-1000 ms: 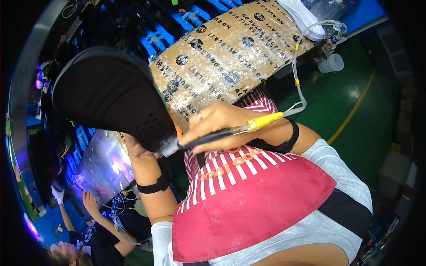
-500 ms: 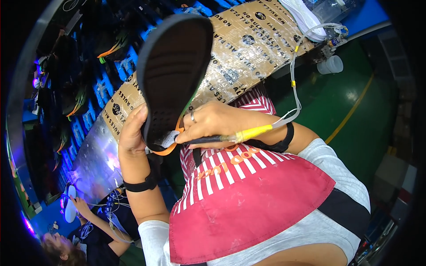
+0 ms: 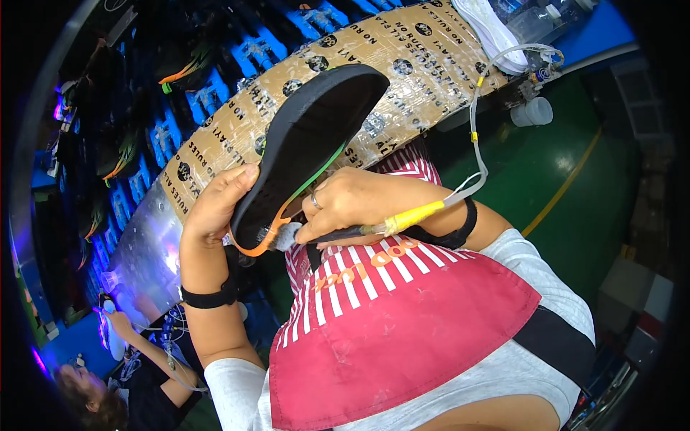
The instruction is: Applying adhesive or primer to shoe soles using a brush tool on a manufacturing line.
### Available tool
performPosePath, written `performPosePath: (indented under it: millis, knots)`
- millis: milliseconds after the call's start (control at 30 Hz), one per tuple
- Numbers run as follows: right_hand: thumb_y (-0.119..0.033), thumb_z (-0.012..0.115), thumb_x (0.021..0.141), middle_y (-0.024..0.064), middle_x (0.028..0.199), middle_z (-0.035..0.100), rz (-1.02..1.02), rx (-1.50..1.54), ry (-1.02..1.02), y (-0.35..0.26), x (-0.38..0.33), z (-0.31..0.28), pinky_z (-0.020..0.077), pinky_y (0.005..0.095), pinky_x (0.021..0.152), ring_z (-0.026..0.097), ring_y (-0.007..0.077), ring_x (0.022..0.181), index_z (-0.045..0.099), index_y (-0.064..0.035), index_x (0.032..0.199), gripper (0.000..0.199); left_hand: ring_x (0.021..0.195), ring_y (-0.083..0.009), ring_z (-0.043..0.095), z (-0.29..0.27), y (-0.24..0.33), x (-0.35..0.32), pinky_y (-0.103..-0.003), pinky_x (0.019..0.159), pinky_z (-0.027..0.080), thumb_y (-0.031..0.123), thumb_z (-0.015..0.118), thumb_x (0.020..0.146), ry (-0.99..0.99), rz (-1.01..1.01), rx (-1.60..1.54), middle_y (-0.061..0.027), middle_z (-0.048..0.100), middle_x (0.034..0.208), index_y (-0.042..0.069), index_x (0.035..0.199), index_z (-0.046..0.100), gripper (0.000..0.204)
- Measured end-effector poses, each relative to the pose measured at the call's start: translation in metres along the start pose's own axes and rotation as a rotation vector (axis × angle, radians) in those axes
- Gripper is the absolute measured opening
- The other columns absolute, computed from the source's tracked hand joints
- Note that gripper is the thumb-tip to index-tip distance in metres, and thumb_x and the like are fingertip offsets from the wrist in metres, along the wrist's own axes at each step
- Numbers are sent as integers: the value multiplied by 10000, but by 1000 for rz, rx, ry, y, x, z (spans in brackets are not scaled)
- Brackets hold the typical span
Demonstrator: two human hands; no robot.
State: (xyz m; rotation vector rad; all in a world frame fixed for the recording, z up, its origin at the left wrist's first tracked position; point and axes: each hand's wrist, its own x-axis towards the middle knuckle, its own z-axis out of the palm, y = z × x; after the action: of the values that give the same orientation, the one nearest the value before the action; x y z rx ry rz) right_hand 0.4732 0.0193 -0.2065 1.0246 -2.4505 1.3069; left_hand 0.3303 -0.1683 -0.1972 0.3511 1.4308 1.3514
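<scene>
My left hand [image 3: 218, 206] is closed on the heel side of a black shoe sole [image 3: 316, 118], which is tilted with its toe end up and to the right. Green and orange run along the sole's near edge, the orange around the heel. In my right hand [image 3: 352, 203], with a ring on one finger, is a brush [image 3: 345, 233] with a dark handle and pale bristles. The bristles are at the orange heel rim. A clear tube [image 3: 476, 158] with yellow wrapping joins the brush handle's end.
A work surface covered in printed brown cardboard [image 3: 424, 86] lies beyond the sole. White soles [image 3: 492, 36] and clear bottles [image 3: 535, 25] are at the far right. Dark shoe parts [image 3: 183, 75] sit on blue racks [image 3: 259, 54]. A co-worker [image 3: 100, 388] handles a pale sole at lower left.
The sole has tipped, its toe end swinging right and lower, so more of its edge shows. The brush bristles have gone from inside the heel to its rim. Both hands keep their hold.
</scene>
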Motion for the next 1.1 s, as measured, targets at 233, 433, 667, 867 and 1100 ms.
performPosePath:
  millis: [233, 433, 667, 867, 1100]
  knots:
    - [-80, 622, 684, 40, 665, 509, -25, -46, 144, 7, 0, 15, 440, 313, 553, 559, 210, 652, 636, -126, 938, 258, 744, -113, 597, 2, 4, 3, -223, 668, 478, 322, 496, 901, 1, -56, 79, -90, 636, 872, -40, 1011, 590, 390]
    - [-110, 678, 698, 53, 653, 520, -23, 74, 38, 3, 0, 8, 443, 323, 539, 557, 240, 610, 635, -114, 946, 252, 754, -115, 604, -3, 1, 1, -229, 671, 485, 313, 490, 903, 19, -84, 62, -90, 638, 880, -35, 1016, 590, 379]
    - [-82, 688, 717, 90, 666, 585, -21, 478, 175, 4, -5, -2, 433, 310, 501, 564, 241, 562, 648, -40, 939, 229, 825, -212, 639, -10, -19, 6, -304, 727, 530, 328, 454, 911, 118, -6, -399, -151, 628, 976, -32, 1123, 521, 423]
    - [12, 694, 675, 161, 803, 651, 237, 477, 468, -1, -6, -27, 480, 269, 614, 625, 199, 701, 649, 43, 934, 265, 1201, -242, 424, -11, -31, 10, -372, 1019, 326, 316, 387, 936, 292, 607, -638, -112, 420, 1320, 49, 1277, 415, 434]
    - [-67, 674, 738, 113, 806, 644, 428, 463, 656, -4, -10, -31, 469, 229, 620, 600, 121, 700, 629, 49, 980, 272, 1258, -420, 280, -20, -50, -2, -601, 967, 293, 376, 401, 904, 22, 592, -757, -233, 344, 1340, 32, 1319, 348, 542]
